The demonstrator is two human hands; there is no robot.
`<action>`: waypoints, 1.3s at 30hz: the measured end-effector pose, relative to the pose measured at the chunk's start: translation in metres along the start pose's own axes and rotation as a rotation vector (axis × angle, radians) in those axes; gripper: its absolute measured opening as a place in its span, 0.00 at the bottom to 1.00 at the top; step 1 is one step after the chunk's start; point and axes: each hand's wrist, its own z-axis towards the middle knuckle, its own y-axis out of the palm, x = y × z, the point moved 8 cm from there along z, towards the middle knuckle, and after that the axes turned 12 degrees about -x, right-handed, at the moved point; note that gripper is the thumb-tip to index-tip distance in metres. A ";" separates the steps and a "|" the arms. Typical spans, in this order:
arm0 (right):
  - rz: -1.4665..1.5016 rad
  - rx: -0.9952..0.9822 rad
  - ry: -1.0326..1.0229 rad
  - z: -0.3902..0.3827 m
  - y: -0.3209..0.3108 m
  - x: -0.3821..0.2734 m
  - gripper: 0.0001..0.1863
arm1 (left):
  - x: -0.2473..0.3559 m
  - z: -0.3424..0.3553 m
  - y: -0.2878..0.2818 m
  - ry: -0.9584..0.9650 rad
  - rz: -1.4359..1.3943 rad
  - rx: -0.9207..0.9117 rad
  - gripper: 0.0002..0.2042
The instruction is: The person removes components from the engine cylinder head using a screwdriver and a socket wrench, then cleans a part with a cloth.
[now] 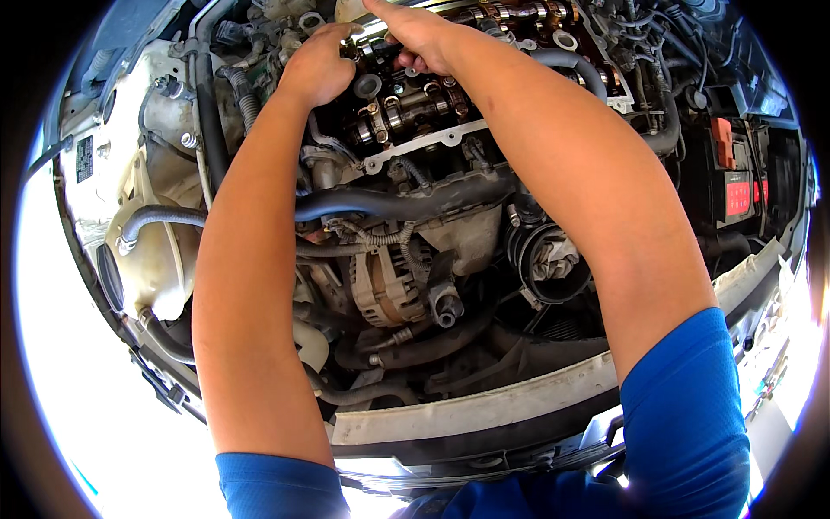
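Both my arms reach to the far side of an engine bay, over an engine with its top uncovered. Shiny camshafts (415, 111) and dark oily metal show inside the cylinder head (450, 137). My left hand (322, 66) is closed at the head's far left corner, its fingertips against the edge. Just to the right, my right hand (425, 38) has one digit stretched to the far left and the other fingers curled under. Whatever either hand grips is hidden. Beyond that stretched digit is a pale rounded part (350, 10), cut off by the view's edge.
A thick black hose (372, 204) crosses in front of the head, with the alternator (385, 285) below. To the left stands a yellowed plastic reservoir (156, 251). On the right are a round open duct (553, 259) and a black battery (735, 186) with a red terminal cover.
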 end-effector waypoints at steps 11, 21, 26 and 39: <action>0.012 0.001 -0.014 -0.002 0.000 -0.001 0.40 | -0.002 0.002 0.002 -0.027 -0.022 -0.033 0.27; 0.014 -0.012 -0.031 -0.001 0.002 -0.001 0.45 | 0.000 0.001 0.001 -0.023 -0.029 -0.024 0.27; 0.010 -0.026 0.032 -0.009 0.003 -0.003 0.45 | 0.002 0.002 0.001 -0.003 -0.093 0.002 0.28; 0.006 0.048 0.048 -0.013 -0.002 -0.003 0.43 | 0.049 0.009 0.013 0.116 0.656 -0.321 0.29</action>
